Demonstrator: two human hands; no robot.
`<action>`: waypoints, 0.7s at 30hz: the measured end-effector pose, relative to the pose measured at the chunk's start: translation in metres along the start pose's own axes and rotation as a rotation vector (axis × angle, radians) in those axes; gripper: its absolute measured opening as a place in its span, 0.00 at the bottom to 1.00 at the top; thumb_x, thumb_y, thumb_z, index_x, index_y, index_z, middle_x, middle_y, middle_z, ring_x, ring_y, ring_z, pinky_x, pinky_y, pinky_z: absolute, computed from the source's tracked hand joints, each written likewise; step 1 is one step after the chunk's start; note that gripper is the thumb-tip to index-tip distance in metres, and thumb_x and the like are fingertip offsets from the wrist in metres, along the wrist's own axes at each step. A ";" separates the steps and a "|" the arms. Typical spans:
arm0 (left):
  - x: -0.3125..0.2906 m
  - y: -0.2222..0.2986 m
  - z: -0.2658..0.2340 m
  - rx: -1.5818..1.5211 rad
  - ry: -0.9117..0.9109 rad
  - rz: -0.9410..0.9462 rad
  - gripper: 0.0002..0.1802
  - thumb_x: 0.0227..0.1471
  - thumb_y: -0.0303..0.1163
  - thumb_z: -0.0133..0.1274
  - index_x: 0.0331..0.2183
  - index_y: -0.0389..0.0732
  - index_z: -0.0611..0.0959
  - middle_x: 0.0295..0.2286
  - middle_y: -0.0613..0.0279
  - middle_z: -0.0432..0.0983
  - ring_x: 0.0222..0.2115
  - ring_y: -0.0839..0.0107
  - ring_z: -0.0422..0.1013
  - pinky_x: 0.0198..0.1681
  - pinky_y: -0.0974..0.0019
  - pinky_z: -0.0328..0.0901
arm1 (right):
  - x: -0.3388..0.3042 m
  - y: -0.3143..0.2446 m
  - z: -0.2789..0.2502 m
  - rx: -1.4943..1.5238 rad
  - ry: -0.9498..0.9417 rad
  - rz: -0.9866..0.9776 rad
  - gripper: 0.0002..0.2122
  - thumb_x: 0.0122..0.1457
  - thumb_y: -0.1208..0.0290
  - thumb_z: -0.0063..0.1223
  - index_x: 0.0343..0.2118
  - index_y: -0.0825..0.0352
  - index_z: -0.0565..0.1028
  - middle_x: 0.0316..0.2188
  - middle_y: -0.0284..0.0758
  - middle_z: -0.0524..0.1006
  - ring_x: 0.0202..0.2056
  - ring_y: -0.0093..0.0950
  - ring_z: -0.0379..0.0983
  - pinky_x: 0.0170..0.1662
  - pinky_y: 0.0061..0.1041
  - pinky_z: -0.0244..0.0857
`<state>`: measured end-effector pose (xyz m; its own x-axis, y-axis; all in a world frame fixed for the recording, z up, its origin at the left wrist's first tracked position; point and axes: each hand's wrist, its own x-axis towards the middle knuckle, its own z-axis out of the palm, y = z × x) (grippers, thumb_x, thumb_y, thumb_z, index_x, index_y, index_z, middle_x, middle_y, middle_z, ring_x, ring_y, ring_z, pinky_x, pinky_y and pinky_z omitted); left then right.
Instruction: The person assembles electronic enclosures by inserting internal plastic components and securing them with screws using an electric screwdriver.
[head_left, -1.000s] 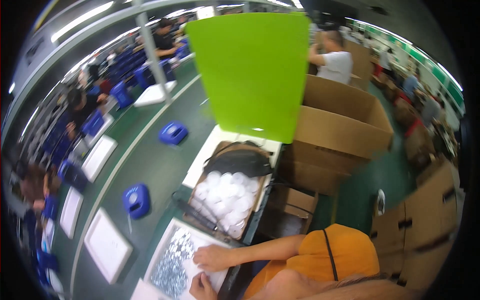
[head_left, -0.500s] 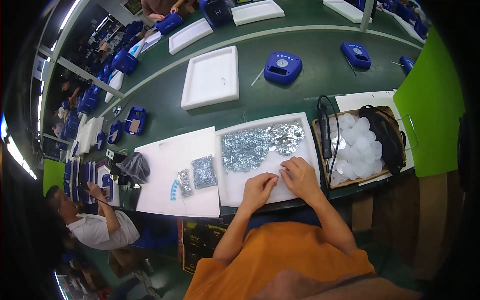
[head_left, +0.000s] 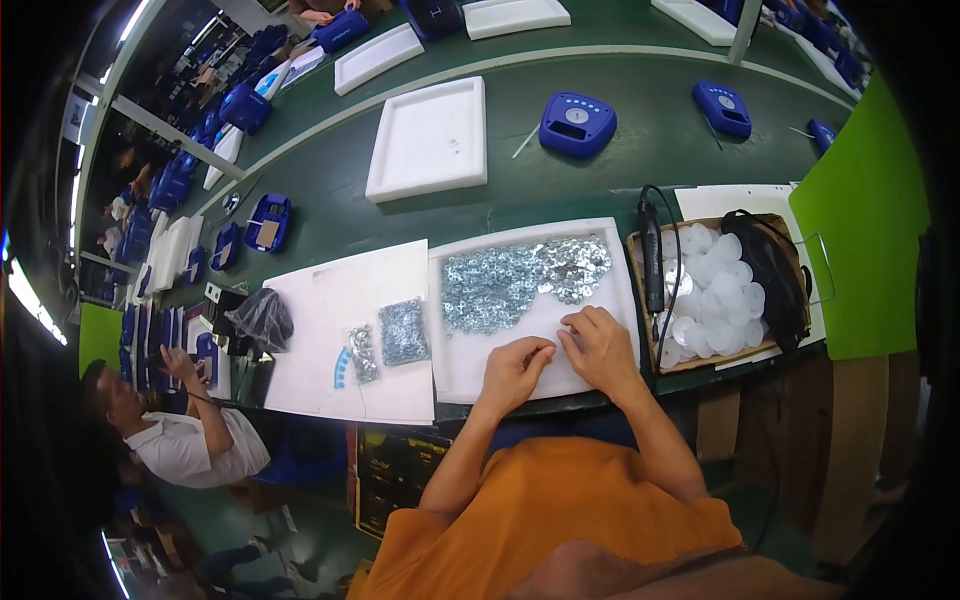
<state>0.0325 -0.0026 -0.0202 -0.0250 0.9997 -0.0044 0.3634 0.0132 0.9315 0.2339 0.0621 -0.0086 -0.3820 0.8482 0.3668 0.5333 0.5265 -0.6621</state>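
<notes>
My left hand [head_left: 514,374] and my right hand [head_left: 602,352] face each other over the near part of a white foam tray [head_left: 465,368]. On both, the fingers are curled with thumb and fingertips pinched together. Whatever lies between the fingertips is too small or hidden to make out. Beyond my hands, a heap of small silvery metal pieces [head_left: 488,290] spreads over the tray's far left. Shinier, flat round metal pieces [head_left: 577,268] lie against it at the far right.
Left of the tray, a white board [head_left: 330,300] bears a clear bag of metal pieces [head_left: 403,332], a smaller bag [head_left: 362,354] and a blue strip [head_left: 342,368]. On the right stands a cardboard box [head_left: 632,262] with translucent discs [head_left: 715,290] and a black corded tool [head_left: 652,265].
My hands stay pinched close together over the tray, with only slight finger movement. The whole view has shifted a little. The seated person at left has moved a hand slightly.
</notes>
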 end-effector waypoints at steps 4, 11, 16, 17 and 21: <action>0.004 0.000 0.000 0.009 -0.018 0.005 0.09 0.70 0.31 0.65 0.44 0.35 0.93 0.29 0.54 0.89 0.28 0.71 0.84 0.34 0.66 0.75 | 0.001 0.002 -0.001 0.003 0.003 0.008 0.08 0.63 0.72 0.70 0.43 0.67 0.85 0.36 0.40 0.81 0.40 0.44 0.80 0.43 0.42 0.76; -0.001 -0.018 -0.006 0.066 0.024 0.052 0.08 0.69 0.29 0.65 0.45 0.36 0.93 0.31 0.58 0.90 0.29 0.73 0.82 0.36 0.66 0.75 | 0.003 0.008 0.016 0.031 -0.009 -0.016 0.08 0.62 0.70 0.71 0.42 0.65 0.85 0.36 0.41 0.81 0.42 0.46 0.81 0.45 0.45 0.76; 0.008 -0.023 0.012 0.081 0.033 0.186 0.09 0.67 0.34 0.65 0.41 0.38 0.92 0.32 0.49 0.88 0.31 0.53 0.84 0.38 0.55 0.76 | -0.007 0.016 0.007 0.048 -0.012 0.017 0.07 0.63 0.77 0.67 0.43 0.69 0.82 0.36 0.45 0.79 0.39 0.47 0.79 0.43 0.45 0.73; 0.010 -0.016 0.013 0.096 0.011 0.179 0.09 0.67 0.34 0.65 0.41 0.39 0.91 0.31 0.51 0.87 0.31 0.54 0.84 0.37 0.55 0.76 | -0.007 0.015 0.001 0.029 -0.011 0.017 0.07 0.64 0.78 0.66 0.43 0.70 0.82 0.36 0.44 0.79 0.38 0.45 0.79 0.43 0.44 0.73; 0.007 -0.005 0.004 0.066 0.019 0.108 0.08 0.67 0.32 0.64 0.40 0.38 0.91 0.28 0.53 0.86 0.29 0.57 0.83 0.36 0.57 0.75 | -0.001 0.005 0.004 0.055 -0.046 0.019 0.07 0.67 0.79 0.66 0.45 0.72 0.82 0.36 0.43 0.79 0.37 0.40 0.80 0.42 0.39 0.74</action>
<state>0.0343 0.0046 -0.0263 -0.0002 0.9948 0.1023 0.4251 -0.0925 0.9004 0.2343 0.0633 -0.0150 -0.4072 0.8538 0.3243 0.4990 0.5054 -0.7040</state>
